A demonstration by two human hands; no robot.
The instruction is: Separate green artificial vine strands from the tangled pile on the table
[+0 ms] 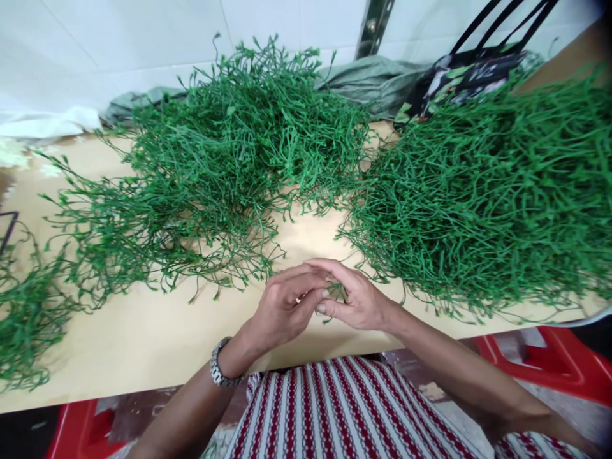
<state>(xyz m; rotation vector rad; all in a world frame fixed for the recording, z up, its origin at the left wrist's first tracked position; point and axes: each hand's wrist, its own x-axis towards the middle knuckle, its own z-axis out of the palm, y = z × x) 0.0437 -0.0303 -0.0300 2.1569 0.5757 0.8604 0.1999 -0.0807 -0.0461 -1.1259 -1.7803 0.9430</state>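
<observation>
Over the front part of the table, my left hand and my right hand meet, fingertips close together. A small green stem shows between the curled fingers and thumb of my right hand. My left hand is closed in a pinch against it, and the fingers hide what lies between their tips. Just beyond my hands, a large heap of thin green stems with budded tips spreads to the right. Another loose heap of the same stems lies ahead and to the left.
A smaller bunch of stems lies at the table's left end. Along the wall are a grey-green cloth and a flowered bag with black straps. Red stools stand below the pale table.
</observation>
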